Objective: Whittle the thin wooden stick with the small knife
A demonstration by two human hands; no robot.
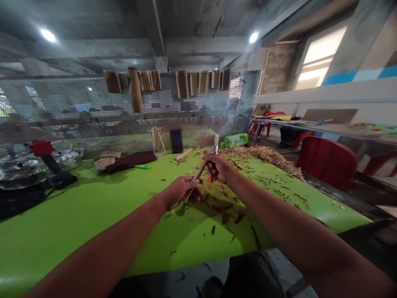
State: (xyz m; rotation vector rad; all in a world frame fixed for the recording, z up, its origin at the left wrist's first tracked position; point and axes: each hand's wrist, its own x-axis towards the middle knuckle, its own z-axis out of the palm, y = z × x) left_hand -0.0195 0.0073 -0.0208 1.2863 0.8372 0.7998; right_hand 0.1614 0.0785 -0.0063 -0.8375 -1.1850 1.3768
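Over the green tabletop, my left hand [182, 192] is closed round the near part of a slim strip of wood [200, 170]. The strip slants up and away from me, its far end reaching the fingers of my right hand [221, 165]. That hand is closed round what looks like a utility knife [216, 145], with a pale, silvery end sticking up above the fist and a red part showing below it. My fingers hide most of its handle. Dark and pale wood shavings [228, 213] lie scattered beneath both hands.
A heap of shavings [269, 155] lines the right edge, near a green bottle [235, 140] on its side. At left stand a red-and-black tool [46, 155] and metal pots [21, 169]. A perforated metal screen [93, 99] closes off the back; a red chair [325, 161] is at right.
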